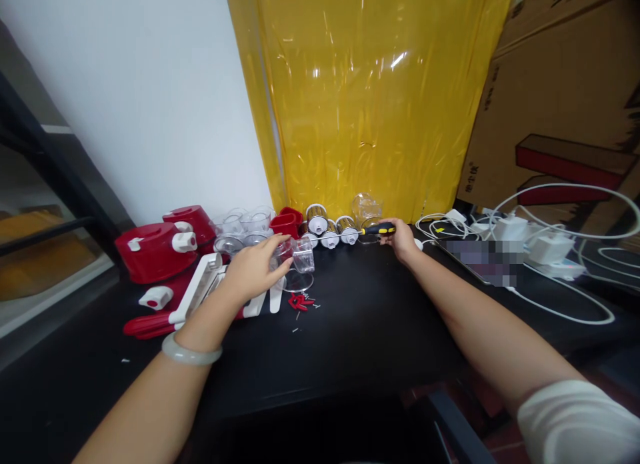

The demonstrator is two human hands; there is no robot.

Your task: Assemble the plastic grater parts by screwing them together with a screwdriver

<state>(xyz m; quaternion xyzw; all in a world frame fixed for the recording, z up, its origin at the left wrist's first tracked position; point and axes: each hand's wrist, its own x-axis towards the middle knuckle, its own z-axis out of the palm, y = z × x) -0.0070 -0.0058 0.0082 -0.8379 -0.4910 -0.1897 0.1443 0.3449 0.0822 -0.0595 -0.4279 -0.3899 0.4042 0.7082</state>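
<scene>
My left hand [257, 267] is closed around a clear plastic part [303, 254], held just above the black table. In my right hand [399, 239] is a screwdriver with a black and yellow handle [379, 229]; its shaft points left toward the clear part. Whether the tip touches the part is too small to tell. Below the clear part are a clear ring [299, 281], small red pieces [299, 302] and several screws [316, 307]. Behind it stand white-ended grater drums [331, 236] and red parts [285, 223].
Red housings [153, 252], white-and-red handles [200, 284] and clear cups [243, 224] crowd the left. A tablet [470, 261], chargers [550, 247] and white cables lie right. A yellow plastic curtain [370, 104] and a cardboard box [555, 97] stand behind the black table [360, 344].
</scene>
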